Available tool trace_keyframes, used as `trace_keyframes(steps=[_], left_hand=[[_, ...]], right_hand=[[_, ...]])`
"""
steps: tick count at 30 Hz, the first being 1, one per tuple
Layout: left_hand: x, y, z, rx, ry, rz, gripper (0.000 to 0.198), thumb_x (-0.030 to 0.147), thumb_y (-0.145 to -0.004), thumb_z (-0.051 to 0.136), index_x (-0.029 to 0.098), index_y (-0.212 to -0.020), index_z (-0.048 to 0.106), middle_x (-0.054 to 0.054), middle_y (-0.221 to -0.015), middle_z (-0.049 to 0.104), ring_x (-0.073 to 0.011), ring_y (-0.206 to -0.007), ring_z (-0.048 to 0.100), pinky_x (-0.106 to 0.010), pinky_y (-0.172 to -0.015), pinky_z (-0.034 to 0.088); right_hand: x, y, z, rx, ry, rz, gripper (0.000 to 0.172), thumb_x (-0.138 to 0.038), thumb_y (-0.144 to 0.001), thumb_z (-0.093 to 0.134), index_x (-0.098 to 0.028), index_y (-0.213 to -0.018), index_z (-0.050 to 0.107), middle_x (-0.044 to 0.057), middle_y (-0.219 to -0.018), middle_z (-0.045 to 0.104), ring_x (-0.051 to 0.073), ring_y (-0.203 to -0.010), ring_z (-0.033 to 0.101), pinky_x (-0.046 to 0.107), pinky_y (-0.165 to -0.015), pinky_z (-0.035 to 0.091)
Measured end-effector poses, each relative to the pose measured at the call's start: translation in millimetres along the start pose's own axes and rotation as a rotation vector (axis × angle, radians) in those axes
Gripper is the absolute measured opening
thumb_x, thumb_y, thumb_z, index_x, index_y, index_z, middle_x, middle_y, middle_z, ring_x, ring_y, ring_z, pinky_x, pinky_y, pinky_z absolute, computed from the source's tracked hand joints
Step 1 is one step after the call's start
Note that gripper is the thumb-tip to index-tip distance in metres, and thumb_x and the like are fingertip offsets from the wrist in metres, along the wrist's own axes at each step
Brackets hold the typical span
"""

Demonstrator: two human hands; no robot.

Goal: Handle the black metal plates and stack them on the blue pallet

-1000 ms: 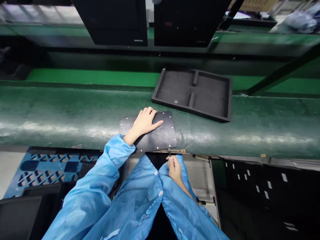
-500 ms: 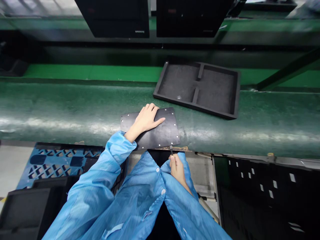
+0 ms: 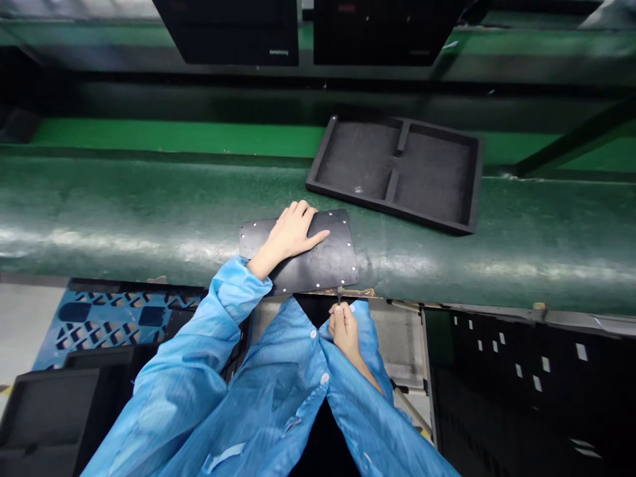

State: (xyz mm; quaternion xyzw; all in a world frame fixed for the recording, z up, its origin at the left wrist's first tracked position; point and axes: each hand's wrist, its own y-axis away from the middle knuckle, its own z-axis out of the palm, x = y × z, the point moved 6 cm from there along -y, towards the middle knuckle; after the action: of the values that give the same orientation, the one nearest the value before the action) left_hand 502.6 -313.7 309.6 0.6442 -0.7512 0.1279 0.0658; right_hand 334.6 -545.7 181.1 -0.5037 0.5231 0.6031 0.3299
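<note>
A flat black plate point(image 3: 322, 258) with small silver dots along its edges lies on the green belt point(image 3: 149, 212) at the near edge. My left hand point(image 3: 291, 235) rests flat on the plate's upper left part, fingers spread. My right hand point(image 3: 342, 331) is just below the plate's near edge, pinched around a thin dark tool point(image 3: 338, 295) whose tip touches that edge. Both arms wear blue sleeves.
A black foam tray point(image 3: 397, 173) with two compartments lies tilted on the belt beyond the plate. Two dark panels point(image 3: 233, 33) stand at the far side. A blue pallet point(image 3: 109, 318) and black trays sit lower left; a black perforated panel point(image 3: 521, 371) lower right.
The view has shifted slightly, so the tray and plate appear a little higher. My hands keep the same hold on the plate and the tool.
</note>
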Motion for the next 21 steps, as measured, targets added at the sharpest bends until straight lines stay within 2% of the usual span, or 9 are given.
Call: trace_keyframes(steps=[6, 10, 12, 15, 17, 19, 21], left_hand=[[0, -2, -3.4, -0.016, 0.03, -0.014, 0.061, 0.066, -0.106, 0.056, 0.014, -0.138, 0.063, -0.021, -0.134, 0.063, -0.0402, -0.13, 0.06, -0.054, -0.114, 0.05], [-2, -4, -1.2, -0.029, 0.044, -0.028, 0.065, 0.065, -0.107, 0.055, 0.011, -0.142, 0.063, -0.022, -0.137, 0.064, -0.04, -0.132, 0.06, -0.053, -0.116, 0.05], [1, 3, -0.3, -0.028, 0.046, -0.029, 0.07, 0.064, -0.107, 0.055, 0.011, -0.152, 0.056, -0.024, -0.15, 0.06, -0.0412, -0.142, 0.056, -0.056, -0.123, 0.044], [20, 30, -0.8, -0.067, 0.027, 0.06, 0.092, 0.071, -0.102, 0.061, 0.014, -0.17, 0.037, -0.026, -0.177, 0.034, -0.0457, -0.165, 0.031, -0.071, -0.134, 0.019], [36, 58, -2.4, -0.157, -0.002, 0.148, 0.108, 0.075, -0.094, 0.07, 0.017, -0.175, 0.029, -0.025, -0.184, 0.017, -0.0487, -0.171, 0.013, -0.078, -0.133, 0.007], [44, 85, -6.7, -0.258, -0.052, 0.184, 0.112, 0.068, -0.089, 0.081, 0.02, -0.177, 0.029, -0.023, -0.185, 0.014, -0.0502, -0.171, 0.009, -0.08, -0.133, 0.008], [45, 102, -12.7, -0.327, -0.107, 0.181, 0.104, 0.054, -0.091, 0.084, 0.026, -0.177, 0.032, -0.02, -0.184, 0.019, -0.0505, -0.17, 0.012, -0.08, -0.134, 0.014]], right_hand=[[-8, -8, 1, 0.001, 0.011, 0.012, 0.053, -0.078, -0.108, 0.039, -0.028, -0.097, 0.053, -0.011, -0.058, 0.033, 0.014, -0.05, 0.03, 0.027, -0.049, 0.028], [-25, -4, -17, -0.027, 0.086, 0.018, 0.05, -0.072, -0.109, 0.045, -0.027, -0.093, 0.057, -0.008, -0.061, 0.038, 0.016, -0.055, 0.035, 0.03, -0.053, 0.029], [-37, -2, -28, -0.058, 0.202, 0.022, 0.048, -0.067, -0.111, 0.046, -0.026, -0.09, 0.058, -0.006, -0.064, 0.042, 0.017, -0.059, 0.04, 0.03, -0.058, 0.033], [-56, 0, -39, -0.099, 0.402, 0.027, 0.046, -0.062, -0.114, 0.04, -0.027, -0.092, 0.058, -0.004, -0.068, 0.049, 0.018, -0.063, 0.047, 0.031, -0.064, 0.037], [-68, -2, -43, -0.119, 0.476, 0.036, 0.043, -0.059, -0.114, 0.038, -0.028, -0.093, 0.058, -0.004, -0.067, 0.05, 0.02, -0.064, 0.05, 0.031, -0.064, 0.038], [-80, -4, -44, -0.152, 0.533, 0.041, 0.04, -0.056, -0.114, 0.038, -0.028, -0.092, 0.056, -0.004, -0.067, 0.051, 0.02, -0.063, 0.052, 0.031, -0.064, 0.038], [-90, -6, -47, -0.192, 0.603, 0.039, 0.037, -0.052, -0.114, 0.039, -0.029, -0.09, 0.055, -0.003, -0.069, 0.054, 0.02, -0.063, 0.055, 0.03, -0.063, 0.036]])
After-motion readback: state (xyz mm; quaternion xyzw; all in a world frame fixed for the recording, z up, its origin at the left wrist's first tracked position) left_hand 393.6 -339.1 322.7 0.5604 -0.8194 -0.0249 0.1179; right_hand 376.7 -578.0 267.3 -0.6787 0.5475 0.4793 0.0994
